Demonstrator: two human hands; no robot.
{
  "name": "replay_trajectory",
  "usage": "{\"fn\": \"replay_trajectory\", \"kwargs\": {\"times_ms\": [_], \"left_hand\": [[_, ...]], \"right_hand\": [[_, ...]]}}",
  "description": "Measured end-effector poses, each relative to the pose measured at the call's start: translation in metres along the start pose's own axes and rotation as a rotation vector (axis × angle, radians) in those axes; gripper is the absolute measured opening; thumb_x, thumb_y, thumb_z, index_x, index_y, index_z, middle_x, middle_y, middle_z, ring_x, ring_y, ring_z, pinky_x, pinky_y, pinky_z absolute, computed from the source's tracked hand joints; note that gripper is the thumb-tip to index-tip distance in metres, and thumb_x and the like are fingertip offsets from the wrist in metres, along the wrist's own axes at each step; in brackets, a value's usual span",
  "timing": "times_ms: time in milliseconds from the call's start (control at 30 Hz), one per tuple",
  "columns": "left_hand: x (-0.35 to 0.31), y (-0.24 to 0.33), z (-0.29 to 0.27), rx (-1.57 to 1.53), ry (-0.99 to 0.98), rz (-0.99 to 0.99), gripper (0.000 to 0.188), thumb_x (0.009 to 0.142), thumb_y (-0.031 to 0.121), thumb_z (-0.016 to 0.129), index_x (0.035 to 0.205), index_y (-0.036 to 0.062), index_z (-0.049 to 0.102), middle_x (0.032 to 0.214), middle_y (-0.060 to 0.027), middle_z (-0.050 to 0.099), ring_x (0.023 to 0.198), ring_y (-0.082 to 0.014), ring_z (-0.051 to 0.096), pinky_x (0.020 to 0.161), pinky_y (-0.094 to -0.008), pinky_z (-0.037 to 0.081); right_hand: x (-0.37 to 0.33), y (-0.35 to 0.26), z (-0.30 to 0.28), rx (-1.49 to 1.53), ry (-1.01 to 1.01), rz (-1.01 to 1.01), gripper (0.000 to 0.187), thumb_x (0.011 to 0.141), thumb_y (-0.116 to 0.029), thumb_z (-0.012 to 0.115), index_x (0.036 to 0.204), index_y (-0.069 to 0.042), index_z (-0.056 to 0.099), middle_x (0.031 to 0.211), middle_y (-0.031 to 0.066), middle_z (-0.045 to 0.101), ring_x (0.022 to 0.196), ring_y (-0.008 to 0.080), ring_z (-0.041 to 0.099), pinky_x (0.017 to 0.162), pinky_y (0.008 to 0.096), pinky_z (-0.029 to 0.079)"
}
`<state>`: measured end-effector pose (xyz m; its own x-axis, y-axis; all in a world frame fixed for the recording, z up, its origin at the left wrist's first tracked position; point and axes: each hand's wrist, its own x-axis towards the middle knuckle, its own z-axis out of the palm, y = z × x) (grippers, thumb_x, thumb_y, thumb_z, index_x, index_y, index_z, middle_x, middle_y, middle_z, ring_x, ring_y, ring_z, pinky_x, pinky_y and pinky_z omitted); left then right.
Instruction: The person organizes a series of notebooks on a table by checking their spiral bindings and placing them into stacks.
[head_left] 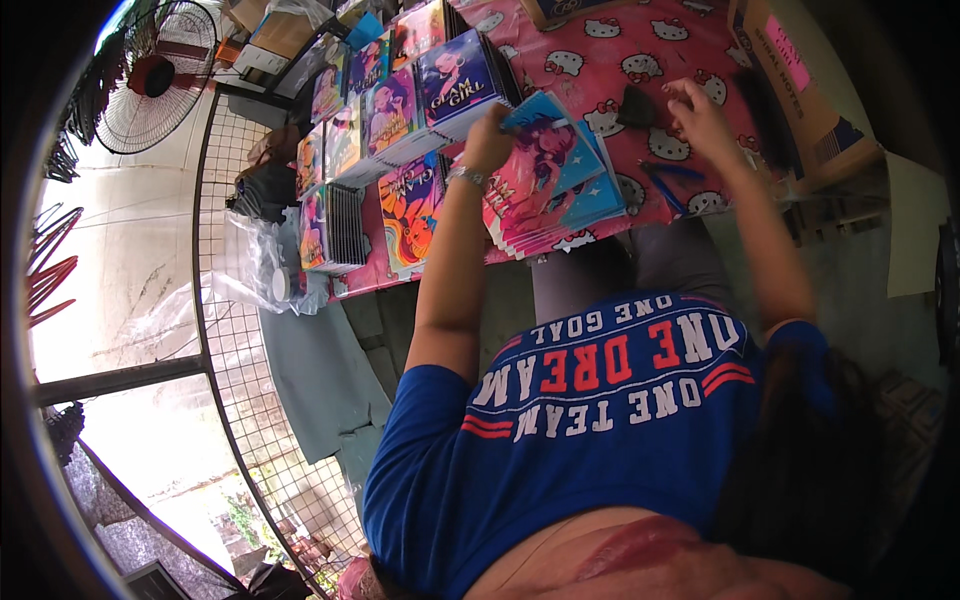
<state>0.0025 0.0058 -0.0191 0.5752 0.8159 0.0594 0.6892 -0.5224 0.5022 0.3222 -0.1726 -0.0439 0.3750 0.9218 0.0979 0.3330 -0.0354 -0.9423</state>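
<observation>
My left hand (488, 142), with a watch at its wrist, grips the upper left edge of a notebook (562, 150) with a blue and pink cartoon cover. That notebook lies on a fanned pile of similar notebooks (596, 200) at the table's near edge, right in front of me. To the right, my right hand (700, 122) is raised over the table with its fingers bent and apart, holding nothing. A small dark object (636, 106) lies just left of it. Below are blue pens (668, 186) on the tablecloth.
Several stacks of colourful notebooks (392, 108) stand at the left of the pink cat-print tablecloth (625, 65). A cardboard box (800, 100) stands at the right. Clear plastic wrap (262, 262) hangs by the left table corner, near a wire grid (235, 340) and a fan (152, 76).
</observation>
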Motion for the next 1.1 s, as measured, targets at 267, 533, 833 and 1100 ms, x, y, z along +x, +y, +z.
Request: {"fn": "replay_trajectory", "kwargs": {"times_ms": [267,533,833,1100], "left_hand": [[-0.077,0.107,-0.037,0.375,0.257,0.393,0.025,0.087,0.012,0.065,0.112,0.0145,0.061,0.098,-0.0068,0.063,0.097,-0.0263,0.060,0.087,-0.0425,0.039],[-0.066,0.112,-0.035,0.397,0.245,0.484,0.024,0.085,0.017,0.067,0.108,0.0111,0.062,0.096,-0.0058,0.063,0.095,-0.0271,0.059,0.086,-0.0421,0.038],[-0.076,0.125,-0.037,0.313,0.230,0.525,0.020,0.088,0.021,0.066,0.104,0.0085,0.062,0.093,-0.0076,0.065,0.091,-0.0283,0.060,0.084,-0.0413,0.038],[-0.086,0.128,-0.040,0.331,0.210,0.523,0.017,0.090,0.020,0.065,0.100,0.0079,0.062,0.092,-0.0079,0.065,0.089,-0.0289,0.060,0.082,-0.0411,0.038]], "right_hand": [[-0.093,-0.067,0.092,0.375,0.012,-0.275,0.058,0.098,-0.025,0.049,0.146,0.005,0.034,0.146,0.0195,0.044,0.130,0.0260,0.048,0.106,0.0341,0.037],[-0.062,-0.088,0.063,0.254,-0.234,-0.336,0.047,0.105,-0.032,0.045,0.140,0.000,0.049,0.134,0.0188,0.059,0.127,0.0259,0.055,0.103,0.0346,0.043],[-0.039,-0.090,0.044,0.010,-0.030,-0.673,0.029,0.086,-0.001,0.068,0.112,-0.011,0.071,0.098,0.0069,0.061,0.082,0.0196,0.064,0.070,0.0313,0.052],[-0.049,-0.097,0.042,-0.085,-0.033,-0.708,0.029,0.081,0.001,0.071,0.107,-0.012,0.072,0.091,0.0046,0.055,0.076,0.0175,0.060,0.068,0.0314,0.051]]}}
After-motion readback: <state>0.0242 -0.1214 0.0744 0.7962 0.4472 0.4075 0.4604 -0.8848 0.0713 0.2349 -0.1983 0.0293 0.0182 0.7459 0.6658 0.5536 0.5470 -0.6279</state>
